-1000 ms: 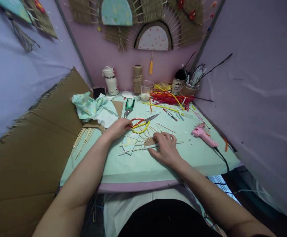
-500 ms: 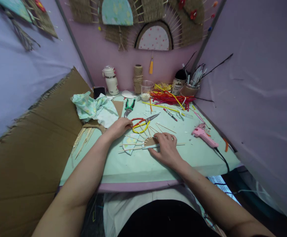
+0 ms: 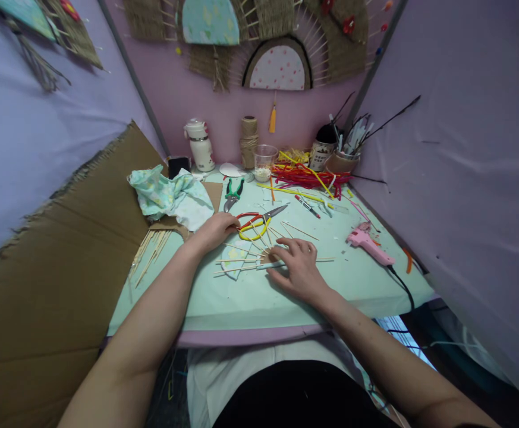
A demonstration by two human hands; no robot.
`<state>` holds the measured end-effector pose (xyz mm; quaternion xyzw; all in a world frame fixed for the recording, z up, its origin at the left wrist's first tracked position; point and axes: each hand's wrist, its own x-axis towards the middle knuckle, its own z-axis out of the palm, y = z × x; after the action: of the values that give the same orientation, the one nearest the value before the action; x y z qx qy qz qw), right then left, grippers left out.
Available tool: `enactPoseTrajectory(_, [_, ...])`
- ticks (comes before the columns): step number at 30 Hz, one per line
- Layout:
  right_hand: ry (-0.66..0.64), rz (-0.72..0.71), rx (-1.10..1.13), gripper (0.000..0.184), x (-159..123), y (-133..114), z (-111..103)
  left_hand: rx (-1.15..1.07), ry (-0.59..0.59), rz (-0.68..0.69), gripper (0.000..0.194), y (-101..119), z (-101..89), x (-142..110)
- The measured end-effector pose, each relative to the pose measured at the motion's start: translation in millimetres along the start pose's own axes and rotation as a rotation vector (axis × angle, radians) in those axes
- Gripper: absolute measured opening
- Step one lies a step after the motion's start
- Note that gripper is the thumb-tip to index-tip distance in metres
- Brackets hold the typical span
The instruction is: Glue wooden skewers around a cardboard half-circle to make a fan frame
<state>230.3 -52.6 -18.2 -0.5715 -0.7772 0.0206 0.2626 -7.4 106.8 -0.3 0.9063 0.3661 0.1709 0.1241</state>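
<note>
Though cluttered, a mint tabletop between lilac walls; left grip unclear at scissors, right grip spread over cardboard.

You have one left hand, one right hand, one small cardboard piece, one pair of scissors, one green-handled cutter, one pink glue gun, one marker, one white bottle, one clear cup, one crumpled cloth and one yellow tassel. The overlapping sticks you cannot count.
</note>
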Motion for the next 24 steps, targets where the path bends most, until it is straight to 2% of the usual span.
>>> enactPoseTrajectory(13, [-0.031,-0.030,-0.063,0.030,-0.4,-1.1,-0.6,-0.003,-0.016,0.012,0.017,1.9,-1.8,0.4])
enactPoseTrajectory(24, [0.014,-0.018,-0.051,0.029,-0.8,-0.4,2.0,0.009,-0.008,0.042,0.017,0.0,-0.4,-0.2])
